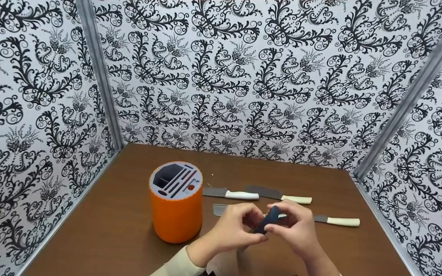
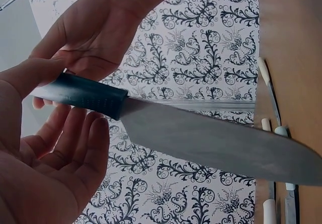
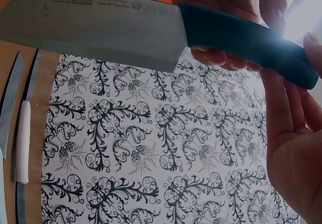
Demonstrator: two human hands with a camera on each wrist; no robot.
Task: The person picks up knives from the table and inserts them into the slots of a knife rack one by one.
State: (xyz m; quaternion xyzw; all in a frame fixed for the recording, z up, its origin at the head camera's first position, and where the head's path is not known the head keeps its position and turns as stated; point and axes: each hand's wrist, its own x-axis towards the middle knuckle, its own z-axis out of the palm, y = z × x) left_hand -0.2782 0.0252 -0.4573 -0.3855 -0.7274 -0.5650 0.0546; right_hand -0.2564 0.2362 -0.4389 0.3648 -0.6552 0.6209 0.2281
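Both hands are on a kitchen knife with a dark teal handle (image 1: 270, 219), held above the front of the table. Its broad blade (image 2: 216, 141) is bare; printed marks show on it in the right wrist view. My left hand (image 1: 236, 227) holds the handle, thumb on top and fingers curved below. The right hand (image 1: 296, 228) pinches the handle's butt end between thumb and fingers. An orange round knife block (image 1: 177, 216) with a grey slotted top stands left of the hands.
Behind the hands lie a white-handled knife (image 1: 242, 195) and a cream-handled knife with a dark broad blade (image 1: 296, 199). Another cream-handled knife (image 1: 343, 221) lies at the right. A further blade (image 1: 219, 209) is partly hidden by my left hand. Patterned walls (image 1: 221, 76) enclose the table.
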